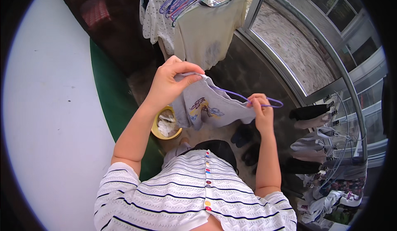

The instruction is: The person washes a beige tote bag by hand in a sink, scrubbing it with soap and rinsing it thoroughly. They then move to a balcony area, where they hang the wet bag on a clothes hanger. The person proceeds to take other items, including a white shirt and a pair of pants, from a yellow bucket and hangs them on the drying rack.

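Observation:
Between my two hands hangs a light grey garment with a dark, blue and yellow print; its exact kind does not show. My left hand pinches its upper edge between thumb and fingers. A purple hanger runs partly inside the garment, and one end loops out past my right hand. The fingers of that hand are closed around the hanger and the garment's right edge. The part of the hanger inside the cloth is hidden.
Ahead hang a beige shirt, a dotted white shirt and several bare hangers. A yellow bucket with white cloth stands below my left arm. Small laundry hangs at right by a metal rail. Dark shoes lie below.

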The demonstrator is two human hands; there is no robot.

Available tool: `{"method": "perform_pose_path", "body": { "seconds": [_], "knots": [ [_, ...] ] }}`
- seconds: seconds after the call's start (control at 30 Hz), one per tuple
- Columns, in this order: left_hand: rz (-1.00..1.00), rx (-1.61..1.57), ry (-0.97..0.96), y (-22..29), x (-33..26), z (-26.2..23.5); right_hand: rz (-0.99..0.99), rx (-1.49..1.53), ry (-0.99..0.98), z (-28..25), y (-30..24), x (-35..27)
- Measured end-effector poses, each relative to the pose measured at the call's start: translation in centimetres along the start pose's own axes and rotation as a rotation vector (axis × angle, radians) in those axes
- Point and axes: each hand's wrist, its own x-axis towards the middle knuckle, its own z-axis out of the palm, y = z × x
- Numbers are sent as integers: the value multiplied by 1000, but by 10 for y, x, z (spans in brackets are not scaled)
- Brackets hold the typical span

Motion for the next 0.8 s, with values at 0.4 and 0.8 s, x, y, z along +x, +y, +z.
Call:
{"method": "perform_pose_path", "body": {
  "seconds": [0.4,0.8],
  "knots": [
    [124,77,-117,-10,-3,33,-133,-530,-81,-17,-117,38],
    [-177,-215,-509,-24,-1,38,-183,-913,-76,-42,-127,15]
  ]
}}
